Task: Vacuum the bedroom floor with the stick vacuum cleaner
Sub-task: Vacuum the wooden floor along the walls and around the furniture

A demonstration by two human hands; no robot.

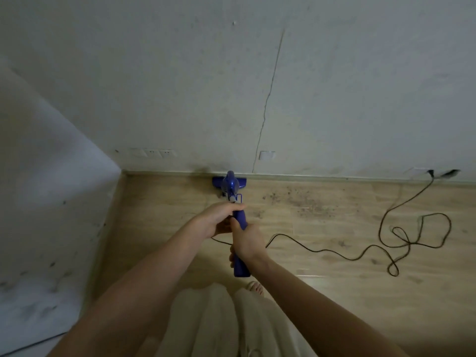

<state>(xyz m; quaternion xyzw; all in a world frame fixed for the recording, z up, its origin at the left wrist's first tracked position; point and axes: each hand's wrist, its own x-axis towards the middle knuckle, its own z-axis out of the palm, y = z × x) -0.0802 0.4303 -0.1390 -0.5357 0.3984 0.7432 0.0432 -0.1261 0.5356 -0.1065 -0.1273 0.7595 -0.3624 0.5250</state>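
Head-cam view looking down at a person's own body. Two bare forearms, no sleeves, watch or jewellery visible, w/ the left hand [217, 220] & right hand [248, 240] also bare, no gloves or rings seen. Below the arms, loose pale cream trousers [219, 323] w/ soft folds in the fabric, both legs in view. One foot [255, 288] shows past the hem, toes visible, prob. in a light sandal; too dim to be sure.

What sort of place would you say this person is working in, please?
Probably a bare room in a home, though nothing proves it is a bedroom. It has a wood-look floor, a plain cracked wall with low sockets, and a blue stick vacuum cleaner whose black cord trails to a plug.
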